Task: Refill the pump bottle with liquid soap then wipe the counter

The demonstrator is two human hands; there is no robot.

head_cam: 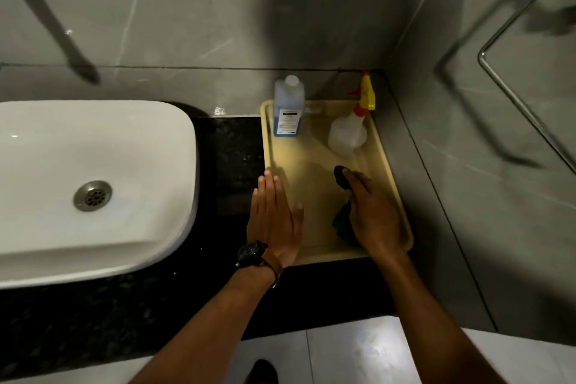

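A beige tray (314,140) sits on the black counter (230,150) in the right corner. On its far side stand a blue soap bottle with a white cap (288,109) and a clear spray bottle with a yellow and red trigger (350,131). A dark green cloth (341,196) lies in the tray. My right hand (372,218) lies on top of it with the fingers over the cloth. My left hand (274,218), with a dark watch on the wrist, is flat with straight fingers at the tray's left edge.
A white basin (93,184) with a metal drain fills the counter's left side. A metal tap (50,19) hangs above it. Grey tiled walls close the back and right. A metal rail (511,72) is fixed on the right wall.
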